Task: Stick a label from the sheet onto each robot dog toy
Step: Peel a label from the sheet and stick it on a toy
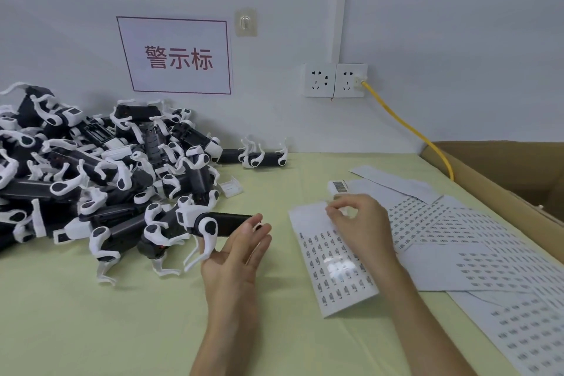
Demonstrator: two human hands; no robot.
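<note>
My left hand (241, 250) holds a black-and-white robot dog toy (213, 224) by its black body, just above the table and beside a big heap of the same toys (91, 168). My right hand (357, 223) rests on the top of a label sheet (335, 272), thumb and forefinger pinched together at a small label on the sheet's bare upper part. The rest of that sheet carries several rows of small printed labels. I cannot tell whether the label has come off the sheet.
More label sheets (476, 241) spread over the yellow-green table (122, 323) to the right. An open cardboard box (503, 168) stands at the far right. One toy (262, 157) lies apart by the wall. A yellow cable (406, 128) runs from the wall socket.
</note>
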